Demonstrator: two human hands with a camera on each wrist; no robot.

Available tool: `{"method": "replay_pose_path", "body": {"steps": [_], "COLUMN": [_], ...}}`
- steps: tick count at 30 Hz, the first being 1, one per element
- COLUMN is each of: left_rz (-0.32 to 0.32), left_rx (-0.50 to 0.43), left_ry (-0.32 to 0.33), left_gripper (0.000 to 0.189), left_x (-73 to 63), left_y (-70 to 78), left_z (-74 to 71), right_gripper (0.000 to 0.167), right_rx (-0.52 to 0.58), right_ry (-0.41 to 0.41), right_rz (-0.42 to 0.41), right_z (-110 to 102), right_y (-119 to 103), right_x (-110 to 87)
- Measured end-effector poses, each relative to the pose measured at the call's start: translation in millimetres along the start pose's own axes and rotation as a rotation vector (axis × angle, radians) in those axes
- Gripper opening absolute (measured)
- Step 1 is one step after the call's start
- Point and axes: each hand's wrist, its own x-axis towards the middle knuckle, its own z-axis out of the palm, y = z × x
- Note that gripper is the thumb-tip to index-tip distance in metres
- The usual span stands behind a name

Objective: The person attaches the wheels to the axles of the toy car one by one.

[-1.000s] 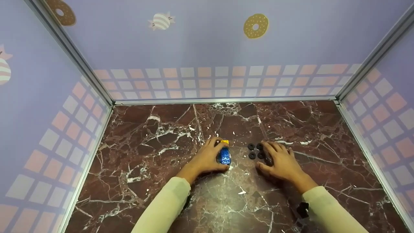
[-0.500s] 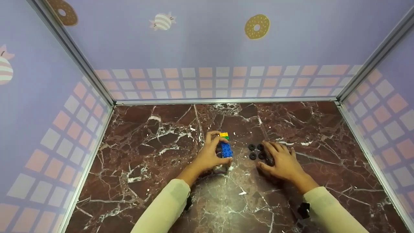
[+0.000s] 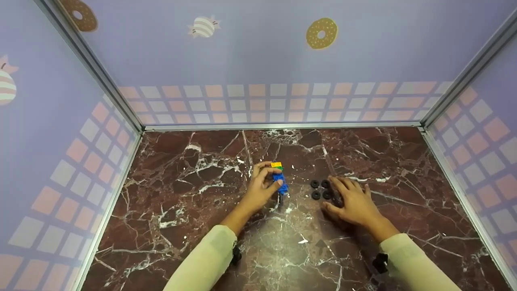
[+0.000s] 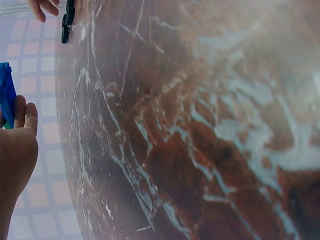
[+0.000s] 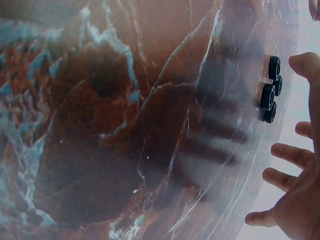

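Note:
My left hand [image 3: 260,190] grips a blue building-brick piece [image 3: 278,177] with studs on top, its thumb lying across the near part. At its far end sit a yellow brick [image 3: 276,165] and a bit of green [image 3: 280,168]. The left wrist view catches the same blue piece [image 4: 7,92] at its left edge, above the tabletop, with fingers against it. My right hand [image 3: 353,202] has its fingers spread, holding nothing. Just left of its fingertips are several small black toy wheels [image 3: 316,195], grouped closely on the table. Those wheels [image 5: 268,96] appear beside the thumb in the right wrist view.
The dark red marbled tabletop [image 3: 194,238] has white veins. Purple panels [image 3: 258,60] with pink and white squares enclose the back and both sides, framed by metal rails [image 3: 282,127]. Black devices [image 3: 379,262] are worn at the wrists.
My left hand has raised the brick piece and shifted it slightly away from me, turning it; its thumb has come from the near end onto the piece. My right hand and the wheels stay put.

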Motion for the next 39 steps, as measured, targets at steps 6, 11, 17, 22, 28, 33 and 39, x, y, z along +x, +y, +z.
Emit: {"method": "replay_pose_path", "body": {"steps": [6,11,17,22,28,33,39], "left_rz": [-0.001,-0.057,-0.091,-0.098,-0.084,-0.075,-0.063], "left_rx": [-0.05,-0.141,-0.163,-0.158,-0.122,-0.107,-0.104], "left_ry": [0.032,0.027,0.011,-0.011,-0.024,-0.017,-0.006], "left_gripper": [0.037,0.057,0.079,0.079,0.079,0.079,0.079], "left_x": [-0.4,-1.0,-1.6,-1.0,-2.0,-3.6,-5.2], "left_y": [0.0,-0.1,-0.2,0.5,0.7,1.2,1.0], "left_z": [-0.1,-0.8,-3.8,-5.2,-6.4,-6.7,-6.4], "right_gripper": [0.091,0.091,0.09,0.087,0.084,0.083,0.081], "right_rx": [-0.002,-0.005,0.0,0.005,0.005,0.001,-0.007], "right_ry": [-0.025,-0.035,-0.03,-0.022,-0.023,-0.021,-0.017], "right_rz": [0.007,0.006,0.003,-0.006,0.002,-0.003,-0.016], "right_z": [-0.2,-1.7,-2.8,-3.5,-4.4,-3.5,-1.4], "right_y": [0.7,-0.1,-0.6,-2.6,-4.4,-4.4,-3.3], "right_x": [0.9,2.6,2.0,2.9,3.4,3.3,3.6]}}
